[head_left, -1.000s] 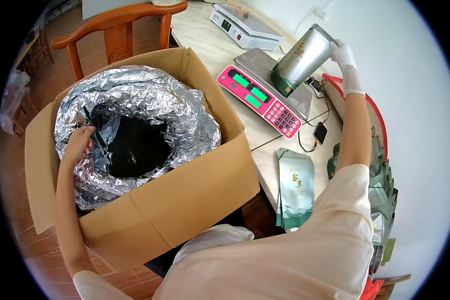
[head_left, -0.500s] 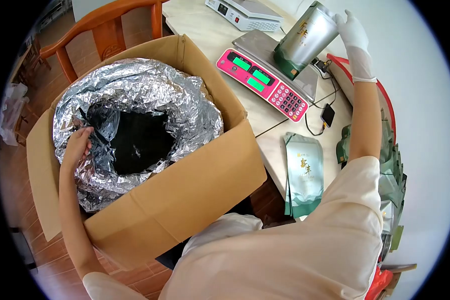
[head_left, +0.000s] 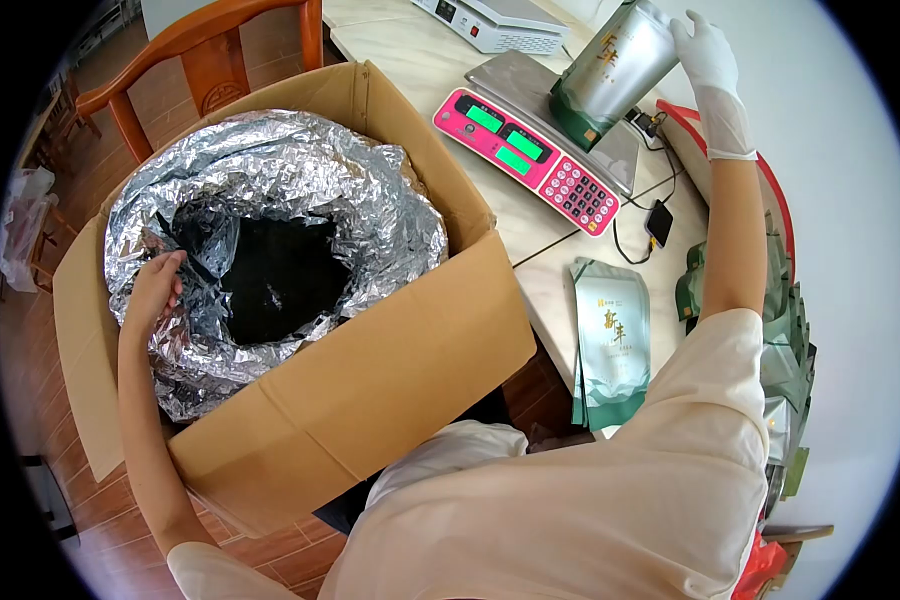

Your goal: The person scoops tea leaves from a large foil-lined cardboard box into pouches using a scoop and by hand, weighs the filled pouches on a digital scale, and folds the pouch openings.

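Right hand (head_left: 708,65) has uncurled, fingers apart beside silver-green stand-up pouch (head_left: 622,65) | pouch on digital scale (head_left: 578,195) | left hand (head_left: 156,286) clamped on foil liner (head_left: 270,150), left of scale | likely weighing; next needs settled reading

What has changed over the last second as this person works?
The gloved right hand has loosened its grip on the silver-green pouch: its fingers, bent over the pouch's top edge before, now point upward beside it. Whether a fingertip still touches is unclear. The pouch stays leaning on the pink scale, and the left hand still grips the foil lining in the carton.
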Tool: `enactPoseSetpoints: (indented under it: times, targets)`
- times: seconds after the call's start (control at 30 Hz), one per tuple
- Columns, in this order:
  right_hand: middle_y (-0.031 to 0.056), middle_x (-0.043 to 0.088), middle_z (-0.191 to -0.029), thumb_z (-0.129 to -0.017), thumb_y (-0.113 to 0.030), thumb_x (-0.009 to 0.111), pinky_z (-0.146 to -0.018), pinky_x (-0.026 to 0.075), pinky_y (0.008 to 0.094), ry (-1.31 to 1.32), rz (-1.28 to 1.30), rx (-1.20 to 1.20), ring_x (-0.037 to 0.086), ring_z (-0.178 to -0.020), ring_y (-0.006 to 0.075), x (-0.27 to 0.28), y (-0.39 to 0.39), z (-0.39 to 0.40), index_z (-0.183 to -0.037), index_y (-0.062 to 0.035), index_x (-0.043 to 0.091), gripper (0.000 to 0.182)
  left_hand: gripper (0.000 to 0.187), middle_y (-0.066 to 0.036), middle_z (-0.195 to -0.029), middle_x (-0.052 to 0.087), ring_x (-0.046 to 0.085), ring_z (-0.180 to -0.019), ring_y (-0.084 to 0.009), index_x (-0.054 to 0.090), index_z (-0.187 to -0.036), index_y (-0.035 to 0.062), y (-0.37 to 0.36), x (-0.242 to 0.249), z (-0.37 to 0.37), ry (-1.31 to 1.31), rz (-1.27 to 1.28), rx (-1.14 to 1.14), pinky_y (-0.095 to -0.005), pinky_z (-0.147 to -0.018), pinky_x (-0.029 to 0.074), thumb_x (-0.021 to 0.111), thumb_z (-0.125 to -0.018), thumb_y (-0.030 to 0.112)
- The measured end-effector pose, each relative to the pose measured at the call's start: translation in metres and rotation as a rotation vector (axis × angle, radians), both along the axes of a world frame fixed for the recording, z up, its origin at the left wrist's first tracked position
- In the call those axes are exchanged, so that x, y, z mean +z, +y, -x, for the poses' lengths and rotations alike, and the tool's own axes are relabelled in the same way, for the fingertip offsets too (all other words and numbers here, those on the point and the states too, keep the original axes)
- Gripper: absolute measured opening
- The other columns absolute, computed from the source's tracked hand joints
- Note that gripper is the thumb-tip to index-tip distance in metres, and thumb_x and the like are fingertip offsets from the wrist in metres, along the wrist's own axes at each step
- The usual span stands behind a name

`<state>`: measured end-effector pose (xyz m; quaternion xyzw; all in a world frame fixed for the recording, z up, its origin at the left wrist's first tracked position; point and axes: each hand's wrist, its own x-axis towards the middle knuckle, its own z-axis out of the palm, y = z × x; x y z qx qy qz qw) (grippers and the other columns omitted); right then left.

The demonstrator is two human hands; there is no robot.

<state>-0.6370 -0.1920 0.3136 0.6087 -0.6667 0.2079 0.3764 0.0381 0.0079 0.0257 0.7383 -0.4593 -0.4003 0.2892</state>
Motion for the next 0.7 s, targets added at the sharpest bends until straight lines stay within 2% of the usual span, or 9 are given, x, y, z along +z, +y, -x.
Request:
enactPoseSetpoints:
  times: [0.47, 0.53, 0.57, 0.63, 0.7]
  targets:
    - [0.0227, 0.055, -0.123, -0.087, -0.047, 0.046, -0.096, 0.042, 0.0420, -0.028, -0.038, -0.013, 0.054, -0.113, 0.0356, -0.006, -0.007, -0.007, -0.131, -0.0131, 0.050, 0.056, 0.040, 0.004, -0.058, 0.047, 0.039, -0.040, -0.0040, 0.055, -0.123, 0.0065, -0.001, -0.001, 0.000, -0.009, -0.008, -0.006, -0.0196, -0.034, 0.029, 0.046, -0.095, 0.034]
    - [0.0222, 0.061, -0.113, -0.087, -0.046, 0.046, -0.089, 0.047, 0.0411, 0.041, 0.044, 0.031, 0.059, -0.106, 0.0344, -0.007, -0.008, -0.010, -0.124, -0.0112, 0.057, 0.052, 0.040, 0.003, -0.060, 0.049, 0.041, -0.042, -0.0047, 0.056, -0.123, 0.0062, 0.000, 0.001, 0.001, -0.008, -0.008, -0.013, -0.0203, -0.035, 0.029, 0.046, -0.095, 0.033]
    - [0.0222, 0.061, -0.113, -0.087, -0.046, 0.046, -0.089, 0.047, 0.0411, 0.040, 0.043, 0.032, 0.059, -0.106, 0.0344, -0.009, -0.008, -0.011, -0.124, -0.0112, 0.057, 0.052, 0.040, 0.003, -0.060, 0.049, 0.041, -0.042, -0.0047, 0.056, -0.123, 0.0062, 0.000, 0.001, 0.001, -0.005, -0.010, -0.010, -0.0204, -0.035, 0.029, 0.046, -0.095, 0.033]
    - [0.0236, 0.066, -0.092, -0.087, -0.018, 0.049, -0.084, 0.049, 0.0434, 0.011, 0.215, 0.199, 0.064, -0.087, 0.0385, -0.010, 0.005, -0.030, -0.100, -0.0010, 0.068, 0.028, 0.040, 0.003, -0.060, 0.049, 0.041, -0.042, -0.0047, 0.056, -0.123, 0.0063, 0.000, 0.001, 0.001, -0.002, -0.014, -0.004, -0.0205, -0.035, 0.029, 0.046, -0.095, 0.033]
    - [0.0234, 0.066, -0.092, -0.086, -0.018, 0.050, -0.085, 0.049, 0.0431, -0.004, 0.199, 0.232, 0.064, -0.088, 0.0377, 0.006, -0.008, -0.024, -0.099, -0.0015, 0.068, 0.028, 0.039, 0.003, -0.060, 0.048, 0.040, -0.042, -0.0047, 0.056, -0.123, 0.0063, 0.000, 0.000, 0.001, -0.011, -0.020, -0.009, -0.0205, -0.035, 0.029, 0.046, -0.095, 0.033]
